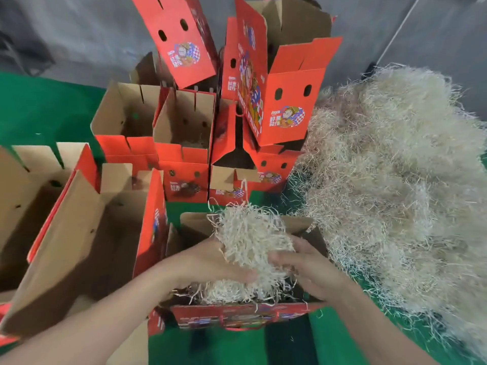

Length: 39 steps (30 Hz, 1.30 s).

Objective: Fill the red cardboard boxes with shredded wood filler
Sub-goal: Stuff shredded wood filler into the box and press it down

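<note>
Left hand (210, 262): grasping a clump of shredded wood filler (250, 238) from the left.
Right hand (303, 267): grasping the same clump from the right.
Clump: held over the open red box (237, 316), which is partly filled.
Loose filler pile (395, 180): right of the box.
Other red boxes (184, 164): open, behind and left.

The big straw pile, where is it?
In the head view, the pile lies on the right, beside the red boxes.

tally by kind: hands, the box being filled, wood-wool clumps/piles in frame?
Hands: 2, the left hand and right hand
Box being filled: 1
Held clump of filler: 1
Loose filler pile: 1
Total: 5
The other red boxes overlap too much to count.
</note>
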Tool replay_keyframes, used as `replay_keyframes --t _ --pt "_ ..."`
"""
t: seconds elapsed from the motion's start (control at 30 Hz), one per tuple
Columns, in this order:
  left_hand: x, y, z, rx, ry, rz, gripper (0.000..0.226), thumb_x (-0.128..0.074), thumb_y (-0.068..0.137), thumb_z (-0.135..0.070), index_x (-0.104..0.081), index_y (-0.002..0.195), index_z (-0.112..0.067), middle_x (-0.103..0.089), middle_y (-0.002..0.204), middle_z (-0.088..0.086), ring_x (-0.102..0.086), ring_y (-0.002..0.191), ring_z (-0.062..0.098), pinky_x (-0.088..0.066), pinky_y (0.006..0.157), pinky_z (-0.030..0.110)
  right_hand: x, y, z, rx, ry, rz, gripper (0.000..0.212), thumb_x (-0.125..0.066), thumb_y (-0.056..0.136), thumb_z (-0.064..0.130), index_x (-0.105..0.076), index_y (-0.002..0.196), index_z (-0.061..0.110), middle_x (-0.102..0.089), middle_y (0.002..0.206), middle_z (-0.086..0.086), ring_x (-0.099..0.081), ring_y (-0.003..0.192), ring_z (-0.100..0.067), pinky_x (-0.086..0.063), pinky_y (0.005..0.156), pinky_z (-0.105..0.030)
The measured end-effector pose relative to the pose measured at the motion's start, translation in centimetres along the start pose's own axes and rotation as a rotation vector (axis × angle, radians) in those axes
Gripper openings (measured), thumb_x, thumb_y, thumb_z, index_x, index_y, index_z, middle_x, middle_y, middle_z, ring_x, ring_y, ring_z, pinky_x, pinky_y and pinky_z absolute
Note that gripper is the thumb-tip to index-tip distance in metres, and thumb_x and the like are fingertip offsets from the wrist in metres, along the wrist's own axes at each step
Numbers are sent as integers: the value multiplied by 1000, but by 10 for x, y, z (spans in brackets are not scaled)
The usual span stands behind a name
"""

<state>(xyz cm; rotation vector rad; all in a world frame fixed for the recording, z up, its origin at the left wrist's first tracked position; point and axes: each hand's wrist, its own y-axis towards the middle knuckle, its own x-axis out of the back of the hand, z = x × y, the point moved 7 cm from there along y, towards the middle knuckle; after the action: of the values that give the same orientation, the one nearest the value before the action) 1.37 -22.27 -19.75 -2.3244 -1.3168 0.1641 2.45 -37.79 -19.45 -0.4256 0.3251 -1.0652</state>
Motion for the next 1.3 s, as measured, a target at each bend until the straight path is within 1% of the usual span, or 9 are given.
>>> replay_keyframes --t 0.17,0.37,0.6,0.73,0.93,1.07,1.17,1.27,1.3 --pt "25 9 11 43 -150 -250 48 -84 64 -15 -56 93 -40 -65 83 -31 -59 87 -10 -44 76 8 17 3 -2 6 -110 -128 37 -62 80 0 -58 113 17 -69 104 -1 -64 97 -22 -50 87 -38" --pt "44 4 36 258 -256 -334 86 -84 62 -24 -40 133 -8 -41 140 4 -30 134 25 -20 110 43 39 0 -2 -17 161 -271 25 -53 86 1 -53 104 18 -64 102 -10 -62 78 -13 -51 80 -36" --pt "22 7 19 180 -113 -210 38 -75 71 -7 -52 77 -38 -53 72 -28 -48 61 -14 -39 54 4 25 -1 -3 -62 -155 -294 34 -60 83 0 -56 112 17 -68 90 9 -63 85 -12 -50 76 -22" --pt "45 -3 23 223 -39 -274 27 -71 71 -10 -53 82 -27 -47 80 -20 -43 79 3 -36 89 24 70 -14 -2 -55 -222 -395 60 -65 82 10 -39 135 7 -45 135 -4 -44 94 -7 -30 86 -25" --pt "51 -5 19 195 182 -303 35 -70 61 -20 -60 90 -5 -52 80 5 -47 70 16 -38 67 29 80 -26 15 -45 -422 -435 33 -50 88 1 -57 118 12 -55 121 -2 -51 83 -3 -37 86 -28" --pt "36 -4 4 58 182 -314 37 -76 68 -15 -63 101 -26 -68 94 -3 -65 89 15 -52 79 26 43 -34 26 17 -335 -148 19 -59 83 12 -59 100 21 -60 104 11 -58 73 9 -45 82 -12" --pt "-10 10 -17 -76 586 -226 37 -72 75 -28 -62 110 -26 -61 116 -8 -53 116 12 -40 100 24 2 -24 6 -189 -267 55 61 -68 67 48 -44 121 30 -49 112 27 -54 105 8 -40 95 -21" --pt "-25 10 -16 -37 572 -38 59 -72 73 -29 -48 126 -32 -50 122 0 -43 121 7 -32 109 29 -8 -6 -5 -167 -258 -9 26 -65 83 12 -56 97 32 -64 92 21 -63 85 4 -50 61 -10" --pt "-13 4 -14 19 350 -26 65 -74 72 -25 -43 128 -35 -30 127 -24 -42 120 6 -34 105 29 -1 -4 -7 -165 -244 -65 28 -57 83 0 -57 89 27 -66 83 16 -64 73 5 -47 52 -8"
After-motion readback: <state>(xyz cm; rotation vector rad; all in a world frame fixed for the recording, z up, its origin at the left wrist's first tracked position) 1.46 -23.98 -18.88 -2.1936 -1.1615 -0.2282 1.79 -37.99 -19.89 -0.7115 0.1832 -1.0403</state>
